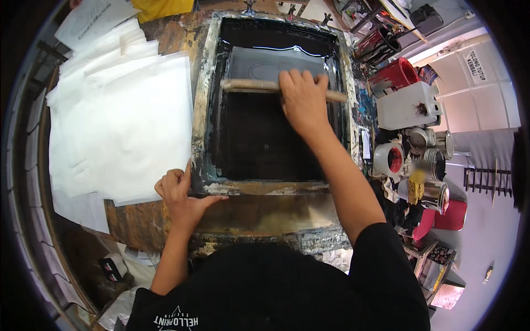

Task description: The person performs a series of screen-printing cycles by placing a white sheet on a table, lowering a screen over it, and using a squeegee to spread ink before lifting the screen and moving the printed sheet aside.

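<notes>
A screen printing frame [211, 110] with worn, paint-crusted wooden sides lies on the table before me. Its mesh [265, 138] is dark, with glossy black ink [276, 45] along the far end. My right hand [303, 99] is closed round the wooden handle of a squeegee [248, 85], which spans the mesh crosswise in the far half. The squeegee's blade is hidden. Beyond it shows a greyer rectangle [254, 63] with a faint round outline. At the frame's near left corner, my left hand [185, 196] grips, thumb along the front edge and forefinger along the side.
A broad stack of white sheets [121, 127] lies left of the frame. Clamps [249, 6] stand at its far edge. Along the right are a red-stained bucket [395, 77], a white jerrycan [406, 106], an ink tub [389, 159] and several cans [436, 194].
</notes>
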Motion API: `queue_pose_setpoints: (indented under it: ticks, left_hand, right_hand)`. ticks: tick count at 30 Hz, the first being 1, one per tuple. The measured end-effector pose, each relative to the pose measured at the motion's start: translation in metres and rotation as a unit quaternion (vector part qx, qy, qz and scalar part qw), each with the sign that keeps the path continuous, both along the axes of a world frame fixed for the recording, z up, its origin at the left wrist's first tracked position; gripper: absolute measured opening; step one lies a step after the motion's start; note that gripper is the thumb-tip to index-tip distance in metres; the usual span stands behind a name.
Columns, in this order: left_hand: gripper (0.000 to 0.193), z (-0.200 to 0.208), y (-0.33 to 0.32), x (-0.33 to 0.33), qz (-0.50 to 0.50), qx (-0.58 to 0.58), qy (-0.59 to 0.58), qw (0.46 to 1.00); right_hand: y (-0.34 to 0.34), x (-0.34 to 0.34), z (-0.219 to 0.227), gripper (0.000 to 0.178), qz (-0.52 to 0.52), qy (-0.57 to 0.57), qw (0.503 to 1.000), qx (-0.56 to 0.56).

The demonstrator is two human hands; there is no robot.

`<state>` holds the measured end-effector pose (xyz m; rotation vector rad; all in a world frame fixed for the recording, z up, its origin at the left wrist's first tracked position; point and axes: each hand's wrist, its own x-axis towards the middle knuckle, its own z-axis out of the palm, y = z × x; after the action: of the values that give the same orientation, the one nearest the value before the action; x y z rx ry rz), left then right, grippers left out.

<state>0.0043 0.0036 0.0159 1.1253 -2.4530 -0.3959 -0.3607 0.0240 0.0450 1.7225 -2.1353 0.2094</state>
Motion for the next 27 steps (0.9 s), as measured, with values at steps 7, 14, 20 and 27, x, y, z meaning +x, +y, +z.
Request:
queue_pose_setpoints:
  ticks: [7, 14, 20, 27]
  left_hand:
    - [0.106, -0.002, -0.001, -0.004, 0.0, -0.014, 0.034, 0.999]
    - [0.104, -0.008, -0.001, -0.001, 0.003, -0.048, 0.042, 0.998]
    - [0.1, 0.036, 0.009, -0.025, -0.011, 0.236, 0.364, 0.901]
    - [0.091, 0.049, -0.064, -0.074, -0.17, 0.116, 0.658, 0.725]
  right_hand:
    - [0.105, 0.09, 0.019, 0.019, 0.003, -0.046, 0.998, 0.04]
    - [0.121, 0.102, 0.044, 0.024, -0.007, -0.029, 0.996, 0.088]
    - [0.142, 0.119, 0.085, 0.044, 0.025, -0.114, 0.993, 0.001]
    - [0.089, 0.067, 0.187, 0.04, 0.061, -0.001, 0.986, -0.154]
